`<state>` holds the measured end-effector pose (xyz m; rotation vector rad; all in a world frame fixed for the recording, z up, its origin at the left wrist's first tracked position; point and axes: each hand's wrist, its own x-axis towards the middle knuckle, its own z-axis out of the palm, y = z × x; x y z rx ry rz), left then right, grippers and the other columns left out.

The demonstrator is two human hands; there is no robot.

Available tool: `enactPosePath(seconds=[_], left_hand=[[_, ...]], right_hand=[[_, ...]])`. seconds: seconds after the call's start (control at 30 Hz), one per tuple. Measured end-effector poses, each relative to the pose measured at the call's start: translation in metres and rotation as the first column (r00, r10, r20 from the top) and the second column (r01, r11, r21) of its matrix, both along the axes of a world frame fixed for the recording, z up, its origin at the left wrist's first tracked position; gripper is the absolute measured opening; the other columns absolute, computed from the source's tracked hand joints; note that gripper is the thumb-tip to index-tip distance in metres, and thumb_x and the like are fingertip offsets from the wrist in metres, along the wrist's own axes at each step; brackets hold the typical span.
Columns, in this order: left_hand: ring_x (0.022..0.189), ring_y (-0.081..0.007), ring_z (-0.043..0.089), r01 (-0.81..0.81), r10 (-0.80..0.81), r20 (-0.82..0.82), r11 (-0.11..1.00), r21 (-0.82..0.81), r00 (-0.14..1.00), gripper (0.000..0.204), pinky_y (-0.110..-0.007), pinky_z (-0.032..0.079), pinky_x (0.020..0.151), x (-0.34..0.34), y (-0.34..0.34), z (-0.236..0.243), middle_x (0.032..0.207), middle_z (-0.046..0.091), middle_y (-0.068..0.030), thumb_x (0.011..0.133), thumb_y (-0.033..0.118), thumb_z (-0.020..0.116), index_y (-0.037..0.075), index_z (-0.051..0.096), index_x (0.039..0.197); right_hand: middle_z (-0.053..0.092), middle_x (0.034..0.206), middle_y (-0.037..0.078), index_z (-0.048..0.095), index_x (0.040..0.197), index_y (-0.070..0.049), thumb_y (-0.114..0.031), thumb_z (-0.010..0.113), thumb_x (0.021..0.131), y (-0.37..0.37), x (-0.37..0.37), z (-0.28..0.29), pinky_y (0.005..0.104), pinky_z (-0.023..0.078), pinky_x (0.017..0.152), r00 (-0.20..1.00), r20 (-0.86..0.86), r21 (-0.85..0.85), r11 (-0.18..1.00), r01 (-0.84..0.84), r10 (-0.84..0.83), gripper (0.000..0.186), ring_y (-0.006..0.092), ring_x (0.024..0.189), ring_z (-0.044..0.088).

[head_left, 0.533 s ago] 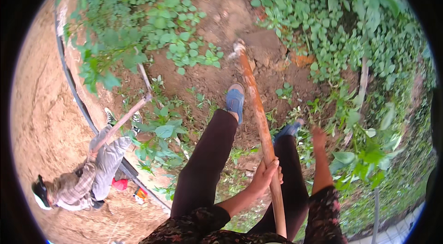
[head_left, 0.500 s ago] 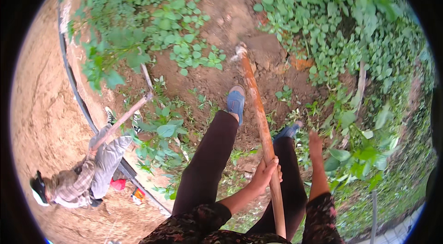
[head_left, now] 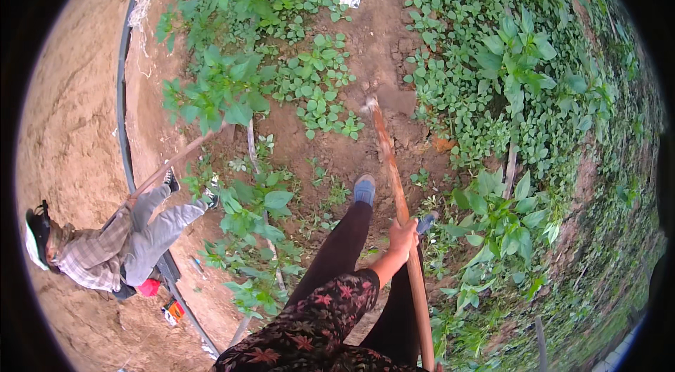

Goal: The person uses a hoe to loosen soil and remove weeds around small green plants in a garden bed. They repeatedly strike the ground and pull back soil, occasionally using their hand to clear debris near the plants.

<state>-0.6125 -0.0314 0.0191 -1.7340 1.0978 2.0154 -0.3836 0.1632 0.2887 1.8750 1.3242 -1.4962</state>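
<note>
My left hand (head_left: 403, 238) is closed round the long wooden handle of a hoe (head_left: 395, 178). The handle slants from the lower edge up to the soil ahead of my feet. At its far end the flat blade (head_left: 398, 102) rests on or just over bare brown soil, beside low green plants; whether it touches cannot be told. Of my right hand, only a sliver of skin (head_left: 439, 367) seems to show at the lower edge by the handle's near end, its fingers hidden. My blue shoes (head_left: 364, 190) stand on the soil on either side of the handle.
Leafy plants (head_left: 320, 80) grow left of the soil strip, and denser ones (head_left: 478, 55) on the right. A white scrap (head_left: 350, 2) lies farther up. Beyond a black pipe edging (head_left: 124, 112), at left, a person (head_left: 105, 245) in a checked shirt holds another long-handled tool.
My right hand has gone from beside the plants on the right down to the lower edge. My left hand stays on the hoe handle. The co-worker's tool has shifted up and left.
</note>
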Motion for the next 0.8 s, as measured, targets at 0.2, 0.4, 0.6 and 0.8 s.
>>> enactPosePath(seconds=[0.2, 0.4, 0.6, 0.8], left_hand=[[0.042, -0.0117, 0.046, 0.028, -0.053, -0.206, 0.992, -0.124, 0.977, 0.023, -0.026, 0.038, 0.034, -0.106, -0.114, 0.020, 0.058, 0.044, -0.0004, 0.081, 0.016, 0.064, 0.009, 0.043, 0.085], [0.053, -0.0131, 0.050, 0.085, -0.160, -0.287, 0.963, -0.257, 0.945, 0.030, -0.028, 0.046, 0.045, -0.179, -0.209, 0.043, 0.075, 0.049, -0.0035, 0.083, 0.016, 0.064, 0.009, 0.038, 0.097], [0.046, -0.0151, 0.048, 0.195, -0.219, -0.046, 0.933, -0.303, 0.975, 0.034, -0.030, 0.042, 0.038, -0.120, -0.190, 0.049, 0.071, 0.048, -0.0070, 0.082, 0.012, 0.062, 0.007, 0.036, 0.104], [0.041, -0.0149, 0.046, 0.209, -0.222, 0.005, 0.911, -0.356, 0.975, 0.036, -0.030, 0.038, 0.032, -0.043, -0.153, 0.029, 0.066, 0.049, -0.0077, 0.081, 0.009, 0.059, 0.007, 0.034, 0.106]], right_hand=[[0.052, 0.098, 0.017, 0.040, 0.113, -0.005, -0.016, 0.059, 0.079, -0.018, -0.016, 0.016, 0.0411, 0.045, 0.069, 0.171, 0.277, 0.151, 0.133, -0.980, 0.946, 0.040, 0.0337, 0.083, 0.055], [0.059, 0.062, 0.019, 0.050, 0.084, -0.007, -0.037, 0.070, 0.074, -0.089, -0.063, -0.011, 0.0482, 0.047, 0.051, 0.026, 0.279, 0.285, -0.057, -0.957, 0.960, 0.037, 0.0415, 0.058, 0.059], [0.061, 0.070, 0.023, 0.050, 0.089, -0.007, -0.031, 0.069, 0.071, -0.136, -0.071, -0.023, 0.0507, 0.048, 0.060, 0.016, 0.205, 0.165, -0.018, -0.986, 0.979, 0.035, 0.0429, 0.067, 0.060], [0.061, 0.072, 0.024, 0.050, 0.091, -0.005, -0.031, 0.069, 0.070, -0.096, -0.013, -0.010, 0.0500, 0.048, 0.062, 0.022, 0.159, 0.137, 0.000, -0.991, 0.987, 0.038, 0.0436, 0.070, 0.060]])
